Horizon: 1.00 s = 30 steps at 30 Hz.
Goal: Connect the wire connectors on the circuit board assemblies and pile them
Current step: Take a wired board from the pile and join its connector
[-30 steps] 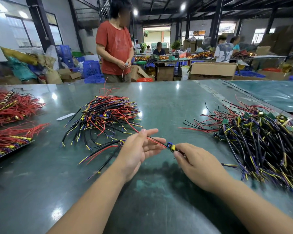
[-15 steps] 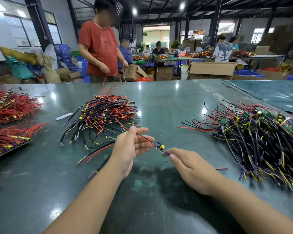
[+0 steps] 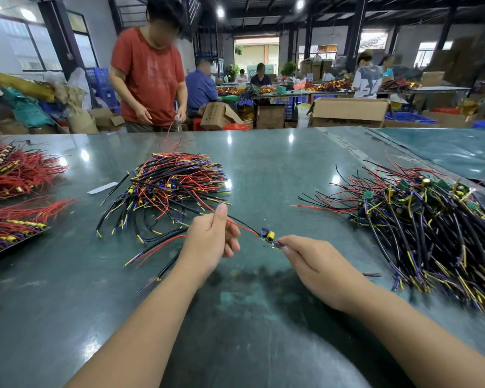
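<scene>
- Spread over the glossy dark-green tabletop [image 3: 263, 169]: far-left tangled heap of red, black and yellow wires [image 3: 168, 183]; right, larger pile of black-wired green boards [image 3: 426, 225].
- Between both, off the surface: small green circuit board with yellow part [image 3: 268, 236], long axis left-right.
- Left hand [image 3: 210, 239] curled round its red and black leads [image 3: 244, 228].
- Right hand [image 3: 317, 264] pinching the board's right end, nearer of the two.
- Far right: open cardboard box [image 3: 350, 112], contents hidden.

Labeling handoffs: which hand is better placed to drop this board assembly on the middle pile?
Left. The left hand holds the assembly's wires and sits right beside the middle pile; the right hand pinches the board farther away.
</scene>
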Available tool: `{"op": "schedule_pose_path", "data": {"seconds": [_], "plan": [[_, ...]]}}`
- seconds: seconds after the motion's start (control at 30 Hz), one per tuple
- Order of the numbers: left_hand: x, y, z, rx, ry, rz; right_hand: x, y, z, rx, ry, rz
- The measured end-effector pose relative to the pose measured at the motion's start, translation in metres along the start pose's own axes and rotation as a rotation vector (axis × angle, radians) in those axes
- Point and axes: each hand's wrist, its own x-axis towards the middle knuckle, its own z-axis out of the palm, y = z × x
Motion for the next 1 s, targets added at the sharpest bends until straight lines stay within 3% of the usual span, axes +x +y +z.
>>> {"op": "schedule_pose_path", "data": {"seconds": [0.2,0.4,0.77,0.9,1.0], "plan": [[0.001,0.002,0.002,-0.073,0.03,-0.023,0.001,-0.003,-0.002,-0.05,0.04,-0.004],[0.009,0.002,-0.009,-0.313,0.123,-0.093,-0.002,-0.006,-0.004,-0.132,0.037,-0.013],[0.007,0.004,-0.013,-0.629,0.125,-0.187,0.002,-0.01,-0.011,-0.104,0.146,-0.138],[0.007,0.003,-0.015,-0.655,0.133,-0.191,-0.003,-0.01,-0.013,-0.163,0.317,-0.213],[0.01,0.005,-0.02,-0.664,0.163,-0.199,0.0,-0.014,-0.026,-0.146,0.632,-0.174]]}}
